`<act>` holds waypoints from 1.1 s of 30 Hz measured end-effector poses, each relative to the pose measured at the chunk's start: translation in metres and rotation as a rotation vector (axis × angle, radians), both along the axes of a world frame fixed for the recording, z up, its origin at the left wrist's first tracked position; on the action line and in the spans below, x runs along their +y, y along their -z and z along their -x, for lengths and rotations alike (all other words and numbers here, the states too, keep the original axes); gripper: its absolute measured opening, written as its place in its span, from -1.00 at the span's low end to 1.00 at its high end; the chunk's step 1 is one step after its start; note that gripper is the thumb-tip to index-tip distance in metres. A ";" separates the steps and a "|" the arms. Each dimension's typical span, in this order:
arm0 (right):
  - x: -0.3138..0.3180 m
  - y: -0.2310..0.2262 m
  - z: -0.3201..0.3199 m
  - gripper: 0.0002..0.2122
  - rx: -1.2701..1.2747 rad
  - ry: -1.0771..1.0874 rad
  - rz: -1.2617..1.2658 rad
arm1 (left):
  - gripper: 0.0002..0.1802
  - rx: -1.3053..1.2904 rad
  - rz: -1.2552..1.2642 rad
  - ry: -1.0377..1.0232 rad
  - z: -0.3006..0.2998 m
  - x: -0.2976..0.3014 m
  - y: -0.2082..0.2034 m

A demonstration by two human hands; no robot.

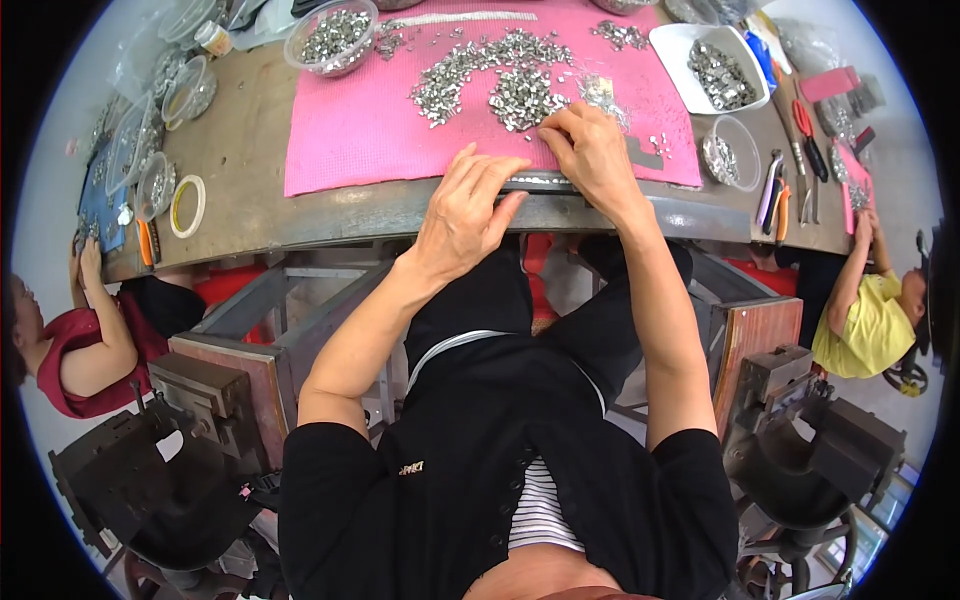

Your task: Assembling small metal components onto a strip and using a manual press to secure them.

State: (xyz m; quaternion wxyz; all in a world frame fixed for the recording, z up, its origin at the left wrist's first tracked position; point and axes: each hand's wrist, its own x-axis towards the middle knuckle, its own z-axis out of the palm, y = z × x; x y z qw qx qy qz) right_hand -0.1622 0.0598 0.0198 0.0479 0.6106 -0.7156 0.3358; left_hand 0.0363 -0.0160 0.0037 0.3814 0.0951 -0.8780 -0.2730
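Observation:
At the near edge of a pink mat point(350, 160) lies a dark narrow strip point(545, 183) carrying a row of small silvery pieces. My left hand point(465, 210) rests at the strip's left end, its fingers stretched out and the thumb apart. Over the strip's right part, my right hand point(592, 155) is bent with thumb and forefinger pinched together; whatever is between them is hidden. Just beyond the fingertips sits a heap of small metal pieces point(525, 97). A wider spread of similar pieces point(450, 75) lies behind it.
A clear tub of metal pieces point(333, 38) stands far left, a white tray point(668, 45) far right. Pliers point(775, 200) and cutters point(808, 130) lie right. A tape roll point(188, 207) is left. Co-workers sit at both sides, one in a yellow shirt point(865, 330).

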 end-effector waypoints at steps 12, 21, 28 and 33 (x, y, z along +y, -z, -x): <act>0.011 -0.008 -0.001 -0.93 -0.016 -0.025 -0.112 | -0.87 -0.082 -0.017 -0.403 -0.007 -0.110 -0.008; 0.027 -0.020 -0.010 -0.92 -0.320 0.010 -0.092 | -0.81 -0.347 -0.088 -0.427 0.019 -0.143 -0.010; 0.051 -0.010 -0.037 -0.92 -0.512 -0.050 -0.042 | -0.82 -0.212 -0.030 -0.384 0.016 -0.147 0.000; 0.051 0.001 -0.041 -0.90 -0.383 -0.065 0.055 | -0.93 -0.032 -0.384 -0.204 0.013 -0.088 -0.019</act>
